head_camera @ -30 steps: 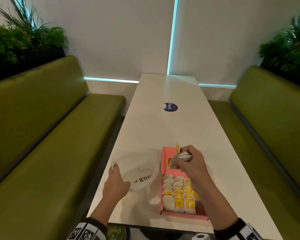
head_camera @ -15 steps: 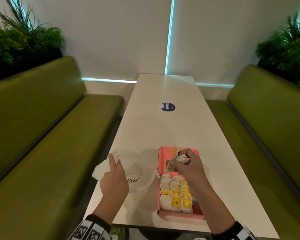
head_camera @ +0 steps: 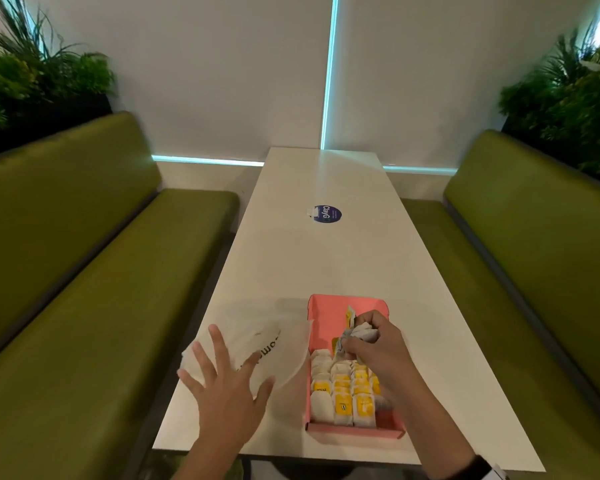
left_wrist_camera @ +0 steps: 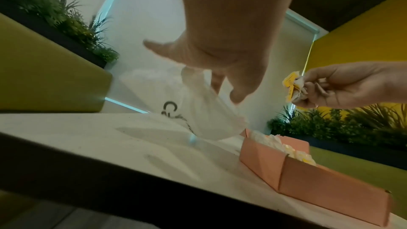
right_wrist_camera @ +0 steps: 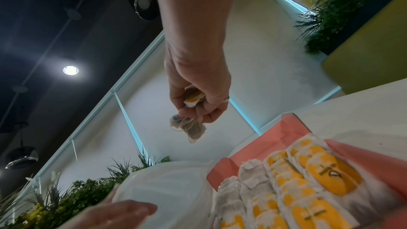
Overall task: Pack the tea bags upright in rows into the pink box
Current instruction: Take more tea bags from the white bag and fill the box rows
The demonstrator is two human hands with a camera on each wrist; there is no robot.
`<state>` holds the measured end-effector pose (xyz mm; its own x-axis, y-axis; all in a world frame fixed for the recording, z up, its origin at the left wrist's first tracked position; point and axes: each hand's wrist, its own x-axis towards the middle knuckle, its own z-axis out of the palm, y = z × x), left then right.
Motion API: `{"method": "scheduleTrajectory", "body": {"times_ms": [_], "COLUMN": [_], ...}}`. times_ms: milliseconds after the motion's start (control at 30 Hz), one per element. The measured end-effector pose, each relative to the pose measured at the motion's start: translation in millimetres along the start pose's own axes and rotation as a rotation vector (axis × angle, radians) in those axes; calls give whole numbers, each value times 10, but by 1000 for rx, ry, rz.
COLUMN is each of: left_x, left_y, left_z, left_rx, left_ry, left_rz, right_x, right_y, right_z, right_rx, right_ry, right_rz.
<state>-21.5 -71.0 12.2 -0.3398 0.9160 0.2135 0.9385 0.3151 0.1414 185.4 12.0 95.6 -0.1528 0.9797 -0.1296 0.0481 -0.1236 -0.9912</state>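
Observation:
The pink box [head_camera: 326, 311] lies open on the white table [head_camera: 326, 258], its near half filled with upright rows of white and yellow tea bags [head_camera: 343, 393]. My right hand [head_camera: 361, 341] hovers over the box's middle and grips a bunch of tea bags [right_wrist_camera: 189, 128], with yellow tags sticking out on top [left_wrist_camera: 290, 84]. My left hand [head_camera: 222, 368], fingers spread wide, is over the near left part of a crumpled white plastic bag [head_camera: 278, 341] that lies against the box's left wall. I cannot tell whether any tea bags are inside the plastic bag.
A round blue sticker [head_camera: 327, 213] lies further up the table. Green benches [head_camera: 84, 271] run along both sides, with plants [head_camera: 32, 77] behind them. The table's near edge is just below the box [left_wrist_camera: 319, 185].
My left hand has let go of the plastic bag's edge and spread its fingers. The bag has slid right against the box. My right hand stays over the box with its bunch.

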Motion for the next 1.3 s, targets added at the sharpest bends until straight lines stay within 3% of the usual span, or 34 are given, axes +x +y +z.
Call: {"method": "scheduleTrajectory", "body": {"times_ms": [167, 300, 400, 467, 567, 633, 700, 800, 933, 1000, 1167, 1300], "left_x": [15, 72, 106, 132, 197, 206, 186, 157, 171, 188, 238, 252], "left_y": [68, 242, 527, 720, 930, 1001, 1052, 1109, 1117, 1113, 1080, 1106], "left_z": [-93, -64, -203, -298, -384, -412, -436, -431, -399, -374, -345, -348], "left_rx": [-248, -573, -827, -1122, -1576, -1699, -1727, -1760, -1803, -1821, -1958, -1982], "left_ry": [292, 356, 244, 64, -283, -462, -550, -631, -640, -635, -642, -659], "left_rz": [41, 192, 311, 291, 70, -75, -175, -282, -361, -393, -508, -546], "right_x": [-37, -69, -94, -99, -117, -116, -113, -108, -134, -121, -86, -85], "right_y": [26, 31, 26, 31, 12, 18, 22, 41, 50, 28, -118, -67], "right_z": [-33, -21, 23, 68, 136, 157, 165, 177, 155, 86, -201, -300], "right_rx": [-86, -124, -148, -168, -204, -276, -418, -600, -1014, -974, -637, -602], "right_ry": [-107, -124, -172, -220, -267, -289, -322, -370, -232, -241, -418, -373], "right_rz": [16, -4, -16, -20, -51, -87, -121, -202, -304, -277, -116, -188]}}
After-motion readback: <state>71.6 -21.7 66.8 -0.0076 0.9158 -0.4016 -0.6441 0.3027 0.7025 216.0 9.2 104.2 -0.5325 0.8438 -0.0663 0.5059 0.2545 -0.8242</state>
